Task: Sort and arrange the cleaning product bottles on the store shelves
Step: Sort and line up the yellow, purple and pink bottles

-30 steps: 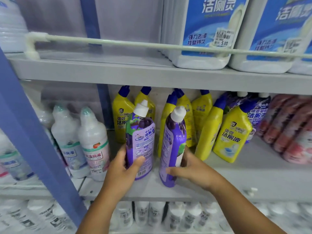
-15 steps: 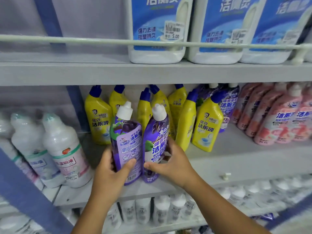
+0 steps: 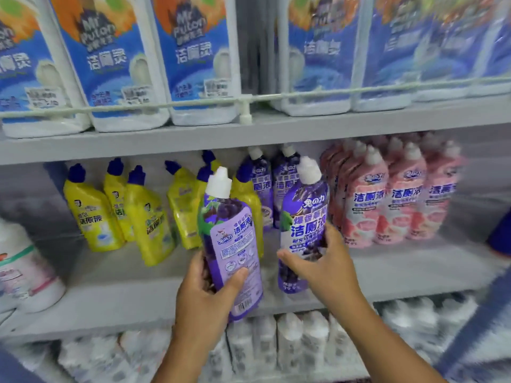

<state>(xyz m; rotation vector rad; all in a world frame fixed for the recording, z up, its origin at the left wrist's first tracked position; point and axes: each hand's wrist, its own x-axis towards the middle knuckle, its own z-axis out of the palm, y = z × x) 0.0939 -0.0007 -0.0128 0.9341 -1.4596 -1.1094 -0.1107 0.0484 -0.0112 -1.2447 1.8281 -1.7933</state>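
Sorting midway, judging by the middle shelf (image 3: pixel 387 275). Two purple bottles not yet shelved: one (image 3: pixel 233 252) gripped in left hand (image 3: pixel 206 297), one (image 3: pixel 302 225) gripped in right hand (image 3: pixel 329 268), fingers curled round each. Yellow (image 3: pixel 94 214), purple (image 3: pixel 262 186), pink (image 3: pixel 387 200) already grouped behind.

Place: shop, cleaning-products aisle.
Fixtures: grey tiered shelves (image 3: pixel 387 275) with a white guard rail (image 3: pixel 359 91).
Stock: identical bottles in rows, yellow bottles (image 3: pixel 91 214), pink bottles (image 3: pixel 401 205), blue-labelled jugs (image 3: pixel 110 67).
Pricing: price stickers (image 3: pixel 45 97) on jugs.
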